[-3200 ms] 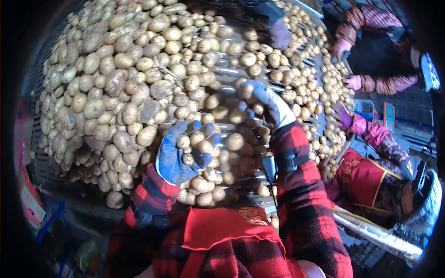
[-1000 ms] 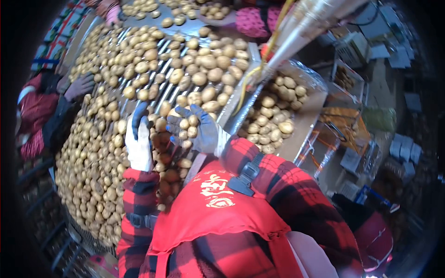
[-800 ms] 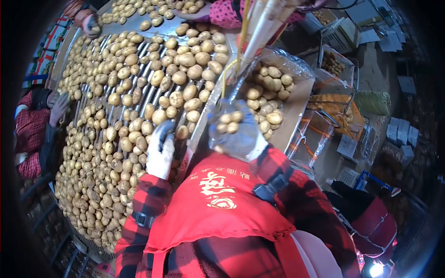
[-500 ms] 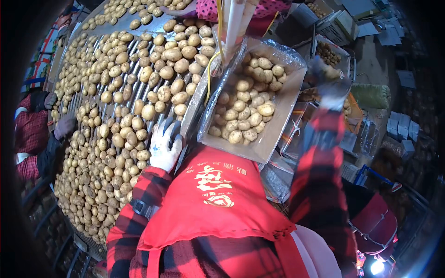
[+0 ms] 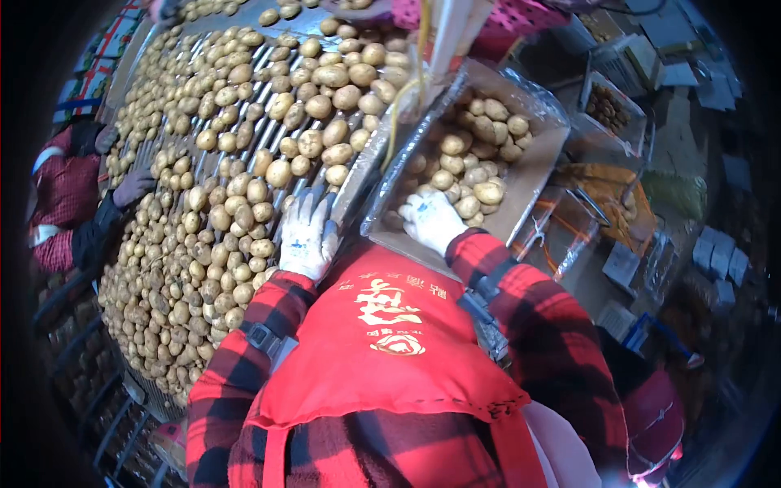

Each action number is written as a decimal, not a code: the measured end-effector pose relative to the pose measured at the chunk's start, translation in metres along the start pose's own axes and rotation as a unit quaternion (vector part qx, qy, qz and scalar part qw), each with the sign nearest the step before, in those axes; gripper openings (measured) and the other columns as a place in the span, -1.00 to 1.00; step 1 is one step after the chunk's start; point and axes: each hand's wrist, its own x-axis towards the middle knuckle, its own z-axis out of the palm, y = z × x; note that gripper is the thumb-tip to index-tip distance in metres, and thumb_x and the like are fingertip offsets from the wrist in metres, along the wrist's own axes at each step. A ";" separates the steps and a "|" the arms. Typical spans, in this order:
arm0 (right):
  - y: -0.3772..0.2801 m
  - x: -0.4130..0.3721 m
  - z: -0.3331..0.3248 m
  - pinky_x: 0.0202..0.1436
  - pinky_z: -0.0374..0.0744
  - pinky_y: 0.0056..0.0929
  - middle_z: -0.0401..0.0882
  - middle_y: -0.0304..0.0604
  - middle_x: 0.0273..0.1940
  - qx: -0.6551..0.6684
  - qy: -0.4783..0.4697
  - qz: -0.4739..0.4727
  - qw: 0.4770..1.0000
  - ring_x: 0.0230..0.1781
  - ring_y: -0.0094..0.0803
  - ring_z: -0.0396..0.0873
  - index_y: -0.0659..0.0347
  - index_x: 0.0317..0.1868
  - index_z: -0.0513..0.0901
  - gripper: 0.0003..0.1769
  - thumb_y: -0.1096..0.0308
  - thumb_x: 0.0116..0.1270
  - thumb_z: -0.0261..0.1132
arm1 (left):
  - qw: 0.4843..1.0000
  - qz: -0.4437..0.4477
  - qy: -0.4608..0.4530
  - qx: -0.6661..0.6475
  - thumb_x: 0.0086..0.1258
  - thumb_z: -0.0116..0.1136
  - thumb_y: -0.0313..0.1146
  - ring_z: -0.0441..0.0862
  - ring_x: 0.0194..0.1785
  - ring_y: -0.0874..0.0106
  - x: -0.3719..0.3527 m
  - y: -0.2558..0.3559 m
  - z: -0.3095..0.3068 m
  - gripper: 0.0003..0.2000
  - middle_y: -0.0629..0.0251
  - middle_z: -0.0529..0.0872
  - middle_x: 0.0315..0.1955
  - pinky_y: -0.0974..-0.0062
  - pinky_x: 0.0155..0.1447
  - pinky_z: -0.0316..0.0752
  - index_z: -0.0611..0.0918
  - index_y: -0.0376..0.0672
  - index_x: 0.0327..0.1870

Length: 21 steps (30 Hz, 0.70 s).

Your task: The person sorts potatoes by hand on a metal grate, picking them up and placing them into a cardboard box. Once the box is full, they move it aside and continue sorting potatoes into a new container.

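Note:
My left hand (image 5: pixel 305 236), in a white glove with grey fingertips, lies open with fingers stretched at the edge of the sorting rollers, beside the loose potatoes (image 5: pixel 236 215). My right hand (image 5: pixel 433 221), gloved in white too, is inside the plastic-lined cardboard box (image 5: pixel 530 175), at its near left end. Its fingers reach apart over the potatoes (image 5: pixel 486 193) in the box, and no potato shows in its grasp. The fingertips are partly hard to make out.
Across the rollers at left are a co-worker's gloved hand (image 5: pixel 133 189) and checked sleeve. Another person in pink dotted clothing (image 5: pixel 521 28) stands beyond the post. On the right are an orange-lined crate (image 5: pixel 602 191), a box of small potatoes (image 5: pixel 610 110) and white packs (image 5: pixel 716 252).
My right hand has come from the crates on the right into the box of potatoes. My left hand stays by the rollers' edge. The view has shifted slightly.

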 end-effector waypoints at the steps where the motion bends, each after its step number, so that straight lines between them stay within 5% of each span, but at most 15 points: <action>1: -0.006 0.003 0.004 0.05 0.60 0.02 0.70 -0.03 -0.17 0.023 0.003 0.002 1.000 -0.02 -0.01 0.66 0.10 -0.17 0.76 -0.78 0.19 0.35 0.29 | 1.000 0.008 0.005 -0.004 0.39 0.19 -0.32 0.42 0.50 -0.14 -0.004 -0.010 0.009 -0.48 -0.07 0.52 0.42 -0.17 0.59 0.27 0.56 -0.23 0.39; 3: -0.005 0.023 0.006 0.00 0.58 0.04 0.67 -0.02 -0.22 0.149 0.025 0.005 0.988 -0.09 0.00 0.64 0.10 -0.29 0.75 -0.79 0.16 0.32 0.31 | 1.000 -0.003 0.007 -0.010 0.34 0.23 -0.31 0.44 0.48 -0.13 -0.007 -0.011 0.012 -0.47 -0.08 0.53 0.40 -0.17 0.57 0.29 0.57 -0.24 0.36; 5: -0.011 0.035 -0.038 -0.03 0.56 0.08 0.64 -0.02 -0.24 0.027 0.067 0.094 0.993 -0.14 0.01 0.62 0.13 -0.32 0.72 -0.78 0.16 0.23 0.33 | 0.999 -0.011 0.029 -0.036 0.35 0.22 -0.32 0.46 0.46 -0.12 -0.007 -0.006 0.004 -0.48 -0.08 0.55 0.39 -0.14 0.56 0.33 0.58 -0.24 0.35; 7: 0.009 0.031 -0.025 0.32 0.47 0.22 0.50 0.12 0.37 -0.054 0.148 0.175 0.972 0.38 0.15 0.44 0.20 0.19 0.67 -0.43 0.03 0.27 0.36 | 0.997 -0.008 0.050 -0.062 0.37 0.24 -0.30 0.46 0.47 -0.12 -0.005 -0.005 0.001 -0.47 -0.07 0.55 0.40 -0.12 0.57 0.34 0.58 -0.20 0.38; 8: 0.031 0.019 0.013 0.57 0.25 0.39 0.27 0.17 0.61 0.011 0.042 0.259 0.965 0.62 0.37 0.12 0.17 0.46 0.54 -0.21 -0.08 0.32 0.39 | 0.997 -0.016 0.050 -0.049 0.37 0.25 -0.30 0.46 0.47 -0.12 -0.007 -0.004 0.001 -0.47 -0.05 0.55 0.39 -0.11 0.57 0.35 0.58 -0.18 0.38; 10: 0.017 0.003 0.043 0.67 0.07 0.49 0.22 0.19 0.65 0.034 0.056 0.241 0.968 0.67 0.52 -0.04 0.09 0.51 0.54 -0.16 -0.16 0.32 0.41 | 0.997 -0.022 0.061 -0.050 0.38 0.24 -0.30 0.46 0.47 -0.11 -0.010 -0.003 0.001 -0.48 -0.04 0.55 0.39 -0.09 0.57 0.35 0.57 -0.16 0.39; 12: -0.009 0.003 -0.005 0.72 -0.05 0.52 0.17 0.19 0.68 -0.019 -0.182 0.206 0.961 0.66 0.68 -0.15 0.06 0.46 0.59 -0.18 -0.18 0.28 0.44 | 0.996 -0.029 0.067 -0.052 0.40 0.24 -0.29 0.45 0.48 -0.09 -0.012 -0.003 0.001 -0.49 -0.01 0.54 0.39 -0.09 0.57 0.34 0.57 -0.14 0.39; 13: -0.015 -0.001 -0.015 0.71 -0.03 0.52 0.32 0.17 0.61 -0.007 -0.155 0.193 0.969 0.68 0.50 -0.01 0.08 0.41 0.64 -0.24 -0.17 0.31 0.43 | 0.996 -0.030 0.068 -0.056 0.41 0.24 -0.28 0.44 0.49 -0.09 -0.014 -0.003 0.002 -0.49 -0.01 0.54 0.39 -0.09 0.58 0.34 0.57 -0.14 0.39; 14: -0.019 -0.002 -0.027 0.69 0.19 0.33 0.55 0.16 0.45 0.042 -0.125 0.182 0.974 0.61 0.25 0.29 0.15 0.34 0.69 -0.35 -0.04 0.35 0.43 | 0.995 -0.028 0.070 -0.060 0.41 0.24 -0.28 0.44 0.49 -0.08 -0.015 -0.005 0.003 -0.49 -0.01 0.54 0.39 -0.09 0.59 0.33 0.57 -0.15 0.38; 16: -0.016 0.009 -0.039 0.59 0.41 0.09 0.69 0.14 0.29 0.163 -0.053 0.174 0.970 0.43 0.09 0.54 0.23 0.26 0.73 -0.48 0.11 0.39 0.42 | 0.992 -0.017 0.081 -0.091 0.41 0.27 -0.27 0.46 0.47 -0.06 -0.021 -0.010 -0.005 -0.51 0.00 0.56 0.37 -0.09 0.60 0.32 0.60 -0.16 0.36; 17: -0.022 0.009 -0.039 0.47 0.52 -0.06 0.71 0.15 0.25 0.264 0.031 0.188 0.945 0.32 0.12 0.60 0.31 0.21 0.73 -0.56 0.24 0.41 0.39 | 0.989 -0.009 0.093 -0.110 0.39 0.29 -0.28 0.46 0.48 -0.07 -0.028 -0.014 -0.009 -0.51 -0.01 0.55 0.37 -0.09 0.59 0.34 0.60 -0.15 0.35; 21: -0.086 0.051 -0.082 0.41 0.54 0.01 0.69 0.19 0.23 0.108 0.163 -0.032 0.980 0.27 0.15 0.63 0.30 0.21 0.71 -0.58 0.33 0.38 0.41 | 0.974 -0.053 0.163 -0.147 0.29 0.33 -0.34 0.49 0.45 -0.09 -0.070 -0.028 -0.037 -0.49 -0.04 0.59 0.32 -0.09 0.54 0.39 0.63 -0.12 0.32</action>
